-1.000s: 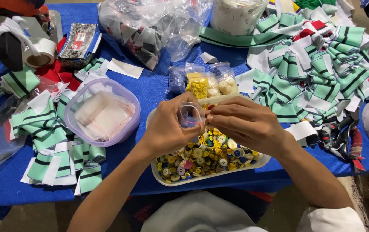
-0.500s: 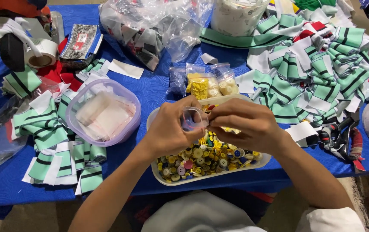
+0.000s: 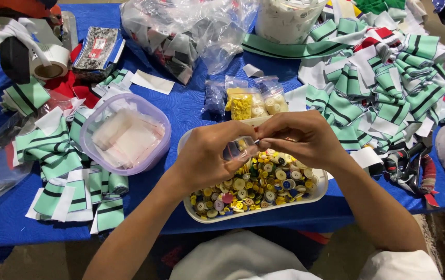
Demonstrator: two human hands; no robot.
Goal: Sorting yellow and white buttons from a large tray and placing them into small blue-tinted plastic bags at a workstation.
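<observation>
Small clear plastic bag (image 3: pixel 234 150) | I see left hand (image 3: pixel 209 158), right hand (image 3: pixel 305 139) pinching its mouth (grip tight) | over white oval tray of mixed coloured buttons (image 3: pixel 315 194), catching spills

Both hands, left (image 3: pixel 209 158) and right (image 3: pixel 305 139), hung close together over the white oval tray of mixed coloured buttons (image 3: pixel 315 193), leaving no gap between them. Bare blue bench (image 3: pixel 191 106) lay open just beyond the tray. The lilac plastic tub of white pieces (image 3: pixel 126 134) blocked the left side; small clear bags of yellow and white buttons (image 3: pixel 251 101) stood just behind. Heaped green-and-white striped fabric strips (image 3: pixel 383 88) crowded the right.
</observation>
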